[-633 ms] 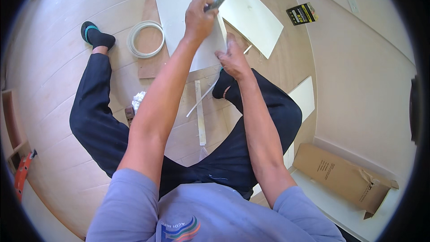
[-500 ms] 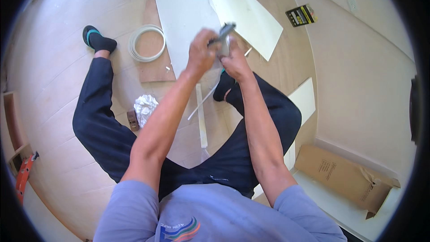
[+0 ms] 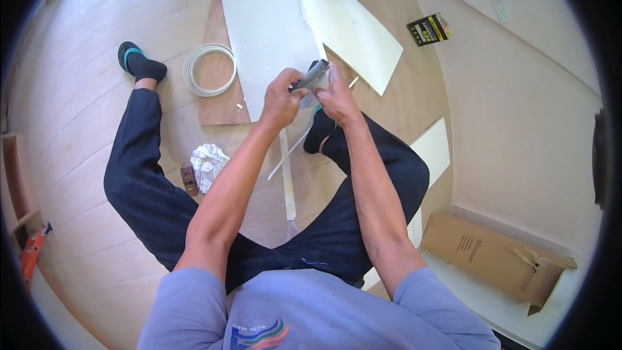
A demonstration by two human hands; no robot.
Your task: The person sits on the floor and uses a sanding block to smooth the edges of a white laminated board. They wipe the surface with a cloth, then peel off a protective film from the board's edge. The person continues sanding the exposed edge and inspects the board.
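A pale, light-wood-toned floor spreads across the frame, its seams curving at upper left. At upper centre it carries a reddish-brown board, partly covered by a long white panel. A coil of white strip lies partly on that board and partly on the floor. To the right of the panel is a tapered white piece. Left of centre, a crumpled white wad sits beside a small brown block. Mid-frame, 2 slim pieces lie close together: a straight pale batten and a thinner white strip. The person's 2 sandalled feet rest on it too.
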